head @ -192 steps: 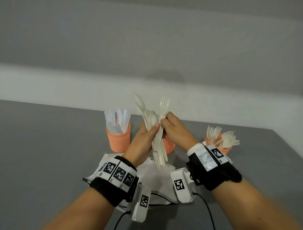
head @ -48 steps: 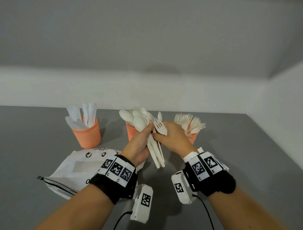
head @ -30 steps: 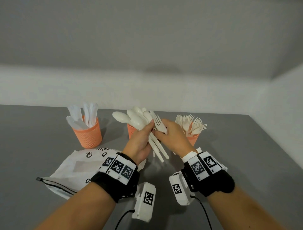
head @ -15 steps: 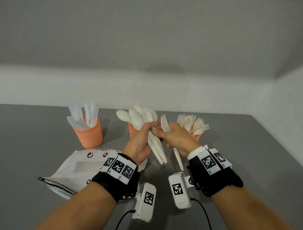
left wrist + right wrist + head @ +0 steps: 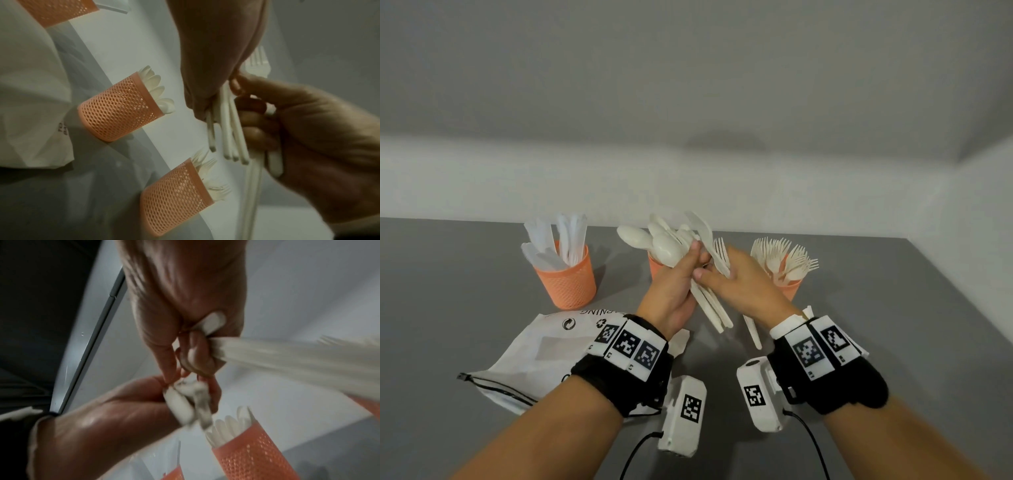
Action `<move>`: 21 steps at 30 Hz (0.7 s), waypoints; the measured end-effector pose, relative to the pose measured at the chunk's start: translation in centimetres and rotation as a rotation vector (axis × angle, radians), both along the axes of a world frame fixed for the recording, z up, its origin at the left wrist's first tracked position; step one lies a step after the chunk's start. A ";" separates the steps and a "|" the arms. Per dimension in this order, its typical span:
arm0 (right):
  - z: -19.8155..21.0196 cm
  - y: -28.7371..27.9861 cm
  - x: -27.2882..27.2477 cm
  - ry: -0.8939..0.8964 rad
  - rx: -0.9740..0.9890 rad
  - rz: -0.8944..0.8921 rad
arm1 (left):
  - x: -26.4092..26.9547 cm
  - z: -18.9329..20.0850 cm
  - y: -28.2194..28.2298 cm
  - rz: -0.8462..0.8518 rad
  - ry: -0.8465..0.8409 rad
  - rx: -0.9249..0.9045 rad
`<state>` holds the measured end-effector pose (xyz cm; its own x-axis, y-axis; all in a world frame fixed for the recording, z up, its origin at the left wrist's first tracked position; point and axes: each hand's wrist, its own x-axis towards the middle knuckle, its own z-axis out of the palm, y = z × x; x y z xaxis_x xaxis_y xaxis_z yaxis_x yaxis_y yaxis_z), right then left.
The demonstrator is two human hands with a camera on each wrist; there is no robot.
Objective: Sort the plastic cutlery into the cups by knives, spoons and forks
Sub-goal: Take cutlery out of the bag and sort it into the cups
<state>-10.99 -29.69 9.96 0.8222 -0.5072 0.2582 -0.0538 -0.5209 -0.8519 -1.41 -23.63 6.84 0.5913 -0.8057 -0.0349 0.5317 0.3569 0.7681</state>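
My left hand [image 5: 681,274] grips a bundle of white plastic spoons [image 5: 664,246] by the handles, bowls up, above the middle orange mesh cup [image 5: 655,269] that holds spoons. My right hand [image 5: 732,281] presses against the left and pinches a white fork [image 5: 720,253], tines up, its handle hanging below the palm. In the left wrist view the bundle's handles [image 5: 226,129] stick out under the left hand [image 5: 216,48], and the right hand [image 5: 308,138] curls round the fork [image 5: 257,63]. The knife cup [image 5: 566,277] stands left and the fork cup [image 5: 789,289] right.
A flat white zip bag [image 5: 541,349] lies on the grey table [image 5: 448,291] in front of the knife cup, under my left wrist. A pale wall runs behind the cups. The table's right edge passes close to the fork cup.
Half a second ago my right hand held the fork apart from the bundle. It has since moved back left against my left hand, fork still in its grip. The cups have not moved.
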 end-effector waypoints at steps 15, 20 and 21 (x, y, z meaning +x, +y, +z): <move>-0.7 -3.4 -0.4 -0.097 0.154 -0.198 | 1.3 -0.8 0.3 -0.095 0.050 -0.017; 1.0 -7.5 -0.1 -0.478 0.158 -0.398 | 0.9 -0.5 0.8 -0.172 -0.098 0.051; 0.8 -8.1 0.3 -0.519 0.159 -0.439 | 0.7 -0.4 0.9 -0.184 -0.144 0.072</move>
